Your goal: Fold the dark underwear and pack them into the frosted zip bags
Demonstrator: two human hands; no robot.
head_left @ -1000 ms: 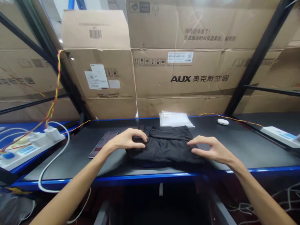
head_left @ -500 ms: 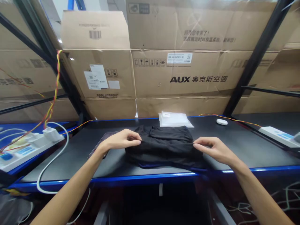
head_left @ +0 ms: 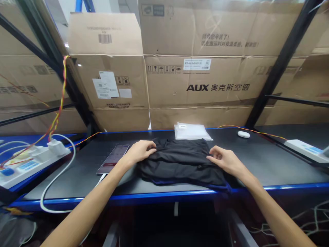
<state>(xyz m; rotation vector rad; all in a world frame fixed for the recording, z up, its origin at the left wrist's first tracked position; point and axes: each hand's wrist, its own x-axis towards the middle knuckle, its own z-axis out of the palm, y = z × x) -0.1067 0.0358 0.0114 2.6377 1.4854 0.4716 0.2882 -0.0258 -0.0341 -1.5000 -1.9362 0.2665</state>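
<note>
A black cloth garment (head_left: 180, 168) with a dark blue edge lies folded and creased at the table's front. My left hand (head_left: 144, 150) is at its upper left side, thumb and fingers closed on the fabric. At the upper right side, my right hand (head_left: 223, 158) has its fingers curled and its thumb tip against the cloth; the grip looks like a loose pinch. What kind of garment this is cannot be made out.
Behind the garment lies a clear plastic packet (head_left: 192, 131). A phone (head_left: 113, 159) with a white cable lies left of it. Power strips (head_left: 33, 157) flank the table, and a small white case (head_left: 243, 134) sits back right. Cardboard (head_left: 195, 96) stands behind.
The raised front part of the garment has been lowered away from me and now lies flatter. My right hand has shifted slightly left; the left hand has moved slightly up, uncovering more of the phone.
</note>
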